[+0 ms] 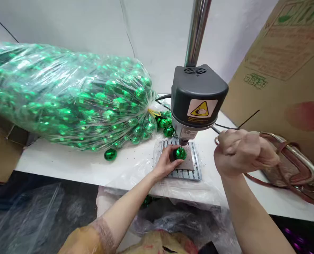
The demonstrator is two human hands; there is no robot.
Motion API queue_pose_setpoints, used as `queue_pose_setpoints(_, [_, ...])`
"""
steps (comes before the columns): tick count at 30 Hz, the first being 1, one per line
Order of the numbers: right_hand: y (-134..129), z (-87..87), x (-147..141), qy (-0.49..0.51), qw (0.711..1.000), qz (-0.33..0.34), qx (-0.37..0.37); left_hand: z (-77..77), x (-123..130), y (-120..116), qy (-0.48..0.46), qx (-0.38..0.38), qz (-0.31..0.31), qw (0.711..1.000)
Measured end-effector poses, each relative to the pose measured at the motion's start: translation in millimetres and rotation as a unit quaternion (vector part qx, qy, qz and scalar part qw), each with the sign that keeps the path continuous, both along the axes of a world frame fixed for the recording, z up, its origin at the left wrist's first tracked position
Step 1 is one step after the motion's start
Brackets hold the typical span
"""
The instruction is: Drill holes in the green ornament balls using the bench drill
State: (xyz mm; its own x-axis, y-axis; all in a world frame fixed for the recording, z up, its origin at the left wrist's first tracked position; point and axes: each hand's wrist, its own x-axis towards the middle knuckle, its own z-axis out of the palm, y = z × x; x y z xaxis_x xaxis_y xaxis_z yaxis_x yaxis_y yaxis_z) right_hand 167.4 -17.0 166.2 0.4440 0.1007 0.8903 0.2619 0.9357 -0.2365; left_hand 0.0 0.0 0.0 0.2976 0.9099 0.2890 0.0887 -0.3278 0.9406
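My left hand (169,162) holds a shiny green faceted ball (181,153) between thumb and fingers. The ball rests on a small brown board (190,164) over a slotted metal base plate (197,169). Directly above it is the chuck (183,141) of a bench drill press (199,95), its tip at the top of the ball. To the right of the machine, my right hand (243,151) is raised and closed in a fist. What it grips, if anything, is hidden by the fingers.
A big clear bag (74,98) of green faceted balls, tied with a yellow tie (154,112), lies at left. One loose ball (110,154) sits before it; several more lie behind the drill. A handbag (291,158) and cardboard box (286,70) stand at right.
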Motion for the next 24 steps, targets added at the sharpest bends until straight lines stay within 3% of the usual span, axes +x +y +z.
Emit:
queue_pose_setpoints(9, [1,-6.3,2,-0.035,0.998,0.019,0.042,-0.2,1,0,0.007,-0.004,0.012,1.0])
queue_pose_setpoints(15, [1,-9.6,4,-0.05,0.997,0.038,0.046,0.4,2,-1,-0.006,-0.008,0.013,1.0])
queue_pose_setpoints(22, [-2,-26.2,5,-0.071,0.996,0.024,0.053,-0.7,2,-1,-0.013,-0.01,0.012,1.0])
queue_pose_setpoints(24, [-3,-23.1,2,-0.056,0.997,0.026,0.041,-0.5,2,-2,-0.011,-0.007,0.016,1.0])
